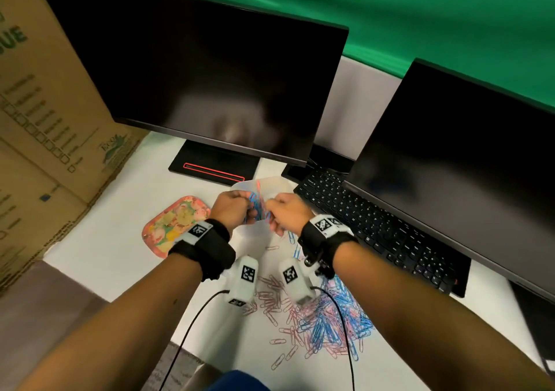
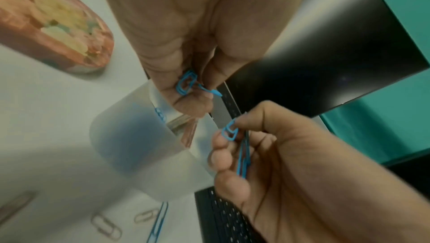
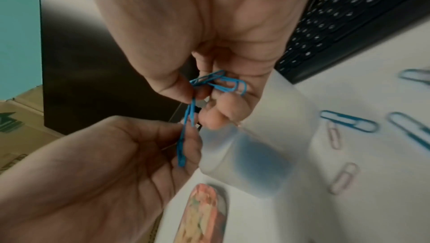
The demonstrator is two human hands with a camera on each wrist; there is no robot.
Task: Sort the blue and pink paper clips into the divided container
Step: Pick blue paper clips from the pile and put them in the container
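Both hands hover close together over the translucent white container (image 1: 271,184). My left hand (image 1: 237,207) pinches a few blue paper clips (image 2: 186,85) between thumb and fingers. My right hand (image 1: 282,212) grips a small bunch of blue clips (image 3: 220,83), one of which hangs down to the left hand's fingers (image 3: 184,144). The clips look tangled between the two hands. Blue shows through the container wall (image 2: 137,136), and a pink clip sticks up inside it. A mixed pile of pink and blue clips (image 1: 318,312) lies on the white table near me.
A floral pink tray (image 1: 177,225) sits left of the container. A black keyboard (image 1: 375,228) lies to the right, with two dark monitors (image 1: 210,84) behind. Cardboard boxes (image 1: 45,120) stand at the left. Loose clips (image 3: 344,177) lie scattered beside the container.
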